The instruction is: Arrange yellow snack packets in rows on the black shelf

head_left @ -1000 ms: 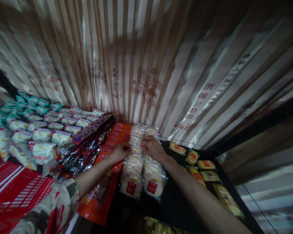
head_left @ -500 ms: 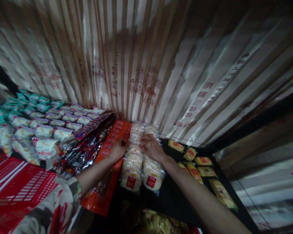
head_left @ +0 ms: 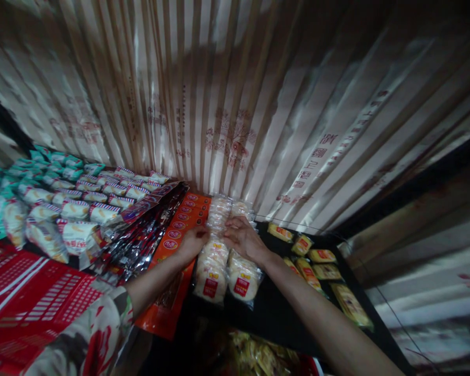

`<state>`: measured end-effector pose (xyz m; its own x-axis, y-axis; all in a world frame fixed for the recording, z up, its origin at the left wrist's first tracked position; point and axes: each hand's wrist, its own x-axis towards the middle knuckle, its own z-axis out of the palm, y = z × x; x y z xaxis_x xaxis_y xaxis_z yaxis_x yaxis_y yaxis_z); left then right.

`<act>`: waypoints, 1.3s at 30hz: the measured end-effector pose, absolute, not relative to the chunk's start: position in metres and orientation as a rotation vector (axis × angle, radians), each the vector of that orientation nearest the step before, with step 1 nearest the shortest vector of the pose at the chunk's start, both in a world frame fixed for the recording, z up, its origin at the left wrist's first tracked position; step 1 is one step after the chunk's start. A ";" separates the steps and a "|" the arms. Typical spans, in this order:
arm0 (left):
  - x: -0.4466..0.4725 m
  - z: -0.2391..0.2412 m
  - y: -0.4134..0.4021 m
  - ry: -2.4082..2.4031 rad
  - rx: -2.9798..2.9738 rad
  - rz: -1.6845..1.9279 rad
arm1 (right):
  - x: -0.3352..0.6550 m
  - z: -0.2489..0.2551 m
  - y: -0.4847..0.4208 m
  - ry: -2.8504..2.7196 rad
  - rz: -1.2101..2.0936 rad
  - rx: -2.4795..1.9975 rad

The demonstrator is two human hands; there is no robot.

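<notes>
Two rows of clear-wrapped round white rice crackers lie side by side on a black surface, a left row (head_left: 210, 279) and a right row (head_left: 243, 282), with red and yellow labels on the nearest packets. My left hand (head_left: 193, 243) is at the left edge of the left row, its fingers closed on a packet's edge. My right hand (head_left: 243, 239) lies across the right row, with bent fingertips closed on the other side of the left row. Both hands partly hide the packets under them. Beside my left wrist lies a long orange package (head_left: 168, 292).
Dark shiny packets (head_left: 149, 237) and several white snack bags (head_left: 76, 209) lie to the left, with green bags (head_left: 3, 183) beyond. A red basket (head_left: 35, 303) is at lower left. Yellow packets (head_left: 305, 271) lie right on the black surface (head_left: 282, 308). A pleated curtain (head_left: 227, 94) hangs behind.
The view has shifted slightly. Both hands stay at the left row of rice crackers, with only small finger movements.
</notes>
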<state>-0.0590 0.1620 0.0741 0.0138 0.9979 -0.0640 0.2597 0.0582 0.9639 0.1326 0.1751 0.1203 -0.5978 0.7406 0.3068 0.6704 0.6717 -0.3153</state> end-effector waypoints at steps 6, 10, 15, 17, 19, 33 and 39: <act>-0.060 0.069 0.162 1.491 1.407 1.032 | 0.133 0.108 0.175 -2.427 0.270 -1.182; -0.073 0.073 0.154 1.584 1.534 0.907 | 0.130 0.106 0.176 -2.435 0.260 -1.186; -0.079 0.077 0.145 1.457 1.515 0.802 | 0.128 0.116 0.169 -2.438 0.240 -1.209; -0.075 0.075 0.144 1.407 1.424 0.915 | 0.129 0.120 0.165 -2.424 0.231 -1.196; -0.069 0.071 0.143 1.346 1.339 1.023 | 0.130 0.123 0.161 -2.430 0.238 -1.166; -0.083 0.070 0.127 1.517 1.544 0.843 | 0.130 0.110 0.156 -2.510 0.268 -1.154; -0.078 0.059 0.125 1.370 1.438 0.975 | 0.130 0.117 0.147 -2.460 0.209 -1.138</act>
<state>-0.0782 0.1251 0.0589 0.0762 0.9964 -0.0380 0.2902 0.0143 0.9569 0.1302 0.1469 0.1173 -0.5767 0.7558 0.3103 0.6927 0.6537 -0.3047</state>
